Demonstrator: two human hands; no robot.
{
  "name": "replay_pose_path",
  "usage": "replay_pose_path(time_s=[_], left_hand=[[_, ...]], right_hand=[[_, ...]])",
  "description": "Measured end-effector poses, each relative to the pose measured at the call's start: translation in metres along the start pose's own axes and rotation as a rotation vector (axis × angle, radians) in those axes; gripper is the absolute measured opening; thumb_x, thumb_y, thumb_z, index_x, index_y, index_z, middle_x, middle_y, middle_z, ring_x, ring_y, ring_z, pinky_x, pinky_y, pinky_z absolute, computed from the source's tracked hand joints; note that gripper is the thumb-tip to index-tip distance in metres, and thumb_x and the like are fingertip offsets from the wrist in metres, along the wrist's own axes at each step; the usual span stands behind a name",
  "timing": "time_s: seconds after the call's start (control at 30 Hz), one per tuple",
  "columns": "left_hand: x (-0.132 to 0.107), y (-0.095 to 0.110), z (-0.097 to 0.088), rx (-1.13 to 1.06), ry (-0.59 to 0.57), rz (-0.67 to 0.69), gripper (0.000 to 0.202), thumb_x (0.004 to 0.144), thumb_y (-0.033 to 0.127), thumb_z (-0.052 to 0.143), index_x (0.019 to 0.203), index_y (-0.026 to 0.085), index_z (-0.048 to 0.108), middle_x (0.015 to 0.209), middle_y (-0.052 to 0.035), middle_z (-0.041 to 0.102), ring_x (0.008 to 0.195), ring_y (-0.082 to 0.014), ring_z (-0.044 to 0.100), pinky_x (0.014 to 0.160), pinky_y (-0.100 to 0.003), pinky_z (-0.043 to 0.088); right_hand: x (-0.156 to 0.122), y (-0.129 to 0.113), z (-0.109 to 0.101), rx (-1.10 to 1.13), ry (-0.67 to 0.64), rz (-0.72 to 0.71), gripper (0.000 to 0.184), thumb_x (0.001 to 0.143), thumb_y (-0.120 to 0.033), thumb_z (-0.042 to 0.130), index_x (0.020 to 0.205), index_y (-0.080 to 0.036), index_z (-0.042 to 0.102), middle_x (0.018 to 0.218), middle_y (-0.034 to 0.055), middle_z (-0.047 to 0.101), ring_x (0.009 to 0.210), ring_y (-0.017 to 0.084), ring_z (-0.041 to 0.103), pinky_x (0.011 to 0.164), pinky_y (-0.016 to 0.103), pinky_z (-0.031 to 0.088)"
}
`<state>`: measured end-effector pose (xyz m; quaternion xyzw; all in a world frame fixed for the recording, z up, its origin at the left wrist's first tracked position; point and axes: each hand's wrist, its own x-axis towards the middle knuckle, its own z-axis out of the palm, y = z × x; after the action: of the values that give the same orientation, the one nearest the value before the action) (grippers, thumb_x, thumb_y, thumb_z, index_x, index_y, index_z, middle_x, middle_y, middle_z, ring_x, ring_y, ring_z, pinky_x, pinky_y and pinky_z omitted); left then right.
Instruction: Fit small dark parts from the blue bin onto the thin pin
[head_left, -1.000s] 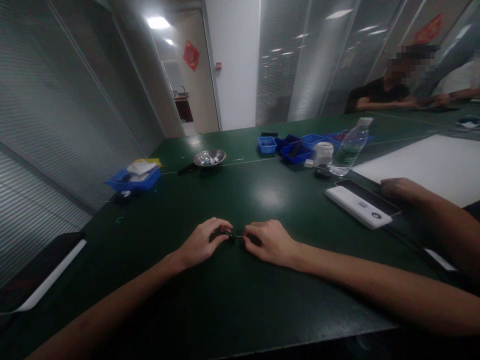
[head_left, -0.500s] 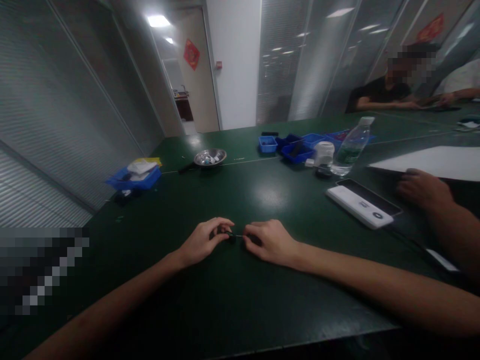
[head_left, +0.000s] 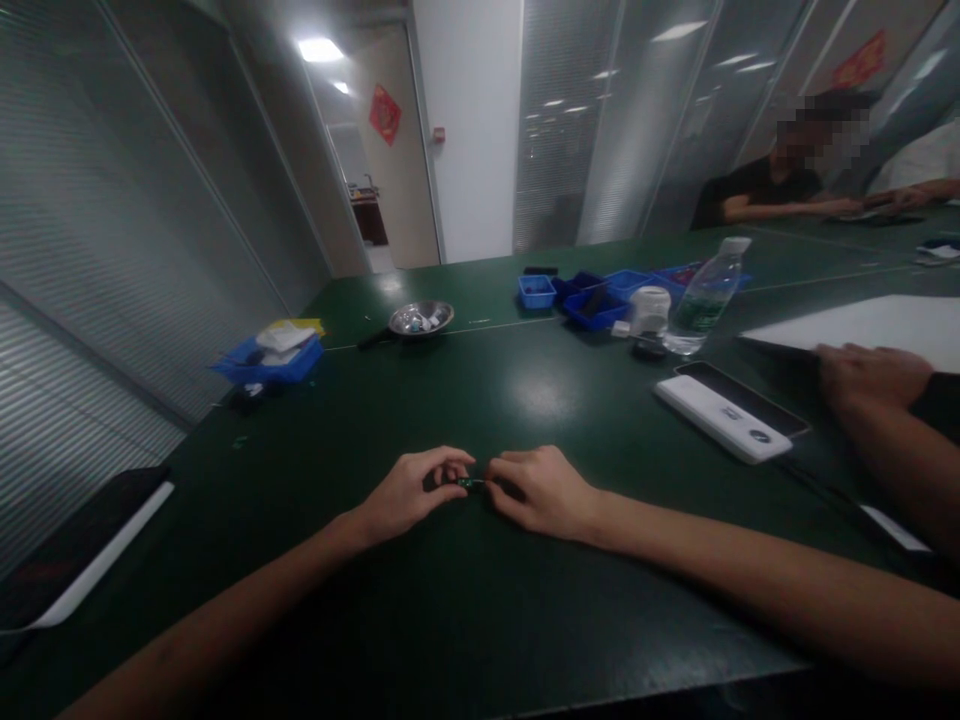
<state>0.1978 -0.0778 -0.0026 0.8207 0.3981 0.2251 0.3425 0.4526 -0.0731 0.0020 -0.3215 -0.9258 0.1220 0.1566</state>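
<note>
Between my two hands, low over the green table (head_left: 420, 620), is a small green circuit board (head_left: 468, 483) with tiny light marks. My left hand (head_left: 409, 492) pinches its left end between thumb and fingers. From the board's right end a thin pale piece runs to the fingertips of my right hand (head_left: 546, 490). That hand is closed in a pinch, and what lies inside its grip is hidden. Both forearms rest near the table's front edge.
A metal bowl (head_left: 400, 322) of small parts and a blue tray (head_left: 296, 366) stand at the left. Small blue bins (head_left: 537, 291), a water bottle (head_left: 697, 310) and a white power bank (head_left: 724, 420) are at the right. Another person's hand (head_left: 874, 378) lies beyond it.
The circuit board has turned so that its green face shows, where it looked dark before. My hands stay nearly in place. The other person's hand at the right has shifted on the white sheet.
</note>
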Motion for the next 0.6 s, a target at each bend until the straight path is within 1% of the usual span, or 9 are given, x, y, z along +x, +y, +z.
replay_pose_path(time_s=[0.13,0.33,0.47,0.6], left_hand=[[-0.0008,0.0021,0.0009,0.008,0.016,0.000,0.035,0.091,0.030,0.065,0.125,0.021,0.061,0.106,-0.0046,0.066,0.093,-0.0166,0.062,0.083,-0.031,0.051],[0.0003,0.0066,-0.0003,-0.044,-0.015,-0.006,0.034,0.093,0.027,0.063,0.127,0.021,0.061,0.111,-0.0052,0.067,0.099,-0.0170,0.063,0.089,-0.034,0.052],[0.0011,0.0060,0.0013,-0.046,-0.009,-0.005,0.034,0.095,0.027,0.061,0.128,0.022,0.060,0.110,-0.0056,0.067,0.098,-0.0175,0.064,0.088,-0.034,0.052],[0.0004,0.0074,0.0053,-0.021,0.000,0.030,0.034,0.094,0.026,0.062,0.127,0.022,0.060,0.112,-0.0057,0.066,0.099,-0.0175,0.063,0.089,-0.034,0.052]], right_hand=[[0.0008,-0.0008,-0.0015,0.009,-0.014,0.003,0.021,0.099,-0.031,0.045,0.094,-0.018,0.061,0.082,0.0010,0.063,0.062,0.009,0.050,0.058,0.024,0.031],[0.0019,-0.0004,-0.0023,0.040,-0.037,0.003,0.022,0.100,-0.031,0.044,0.096,-0.018,0.061,0.085,0.0018,0.065,0.064,0.010,0.053,0.060,0.023,0.034],[0.0023,-0.0016,-0.0018,0.027,-0.039,0.013,0.021,0.099,-0.030,0.044,0.095,-0.018,0.061,0.085,0.0022,0.066,0.064,0.010,0.054,0.060,0.023,0.034],[0.0026,-0.0017,0.0000,0.004,-0.032,-0.005,0.021,0.099,-0.031,0.045,0.097,-0.018,0.061,0.086,0.0026,0.067,0.064,0.010,0.055,0.060,0.025,0.033]])
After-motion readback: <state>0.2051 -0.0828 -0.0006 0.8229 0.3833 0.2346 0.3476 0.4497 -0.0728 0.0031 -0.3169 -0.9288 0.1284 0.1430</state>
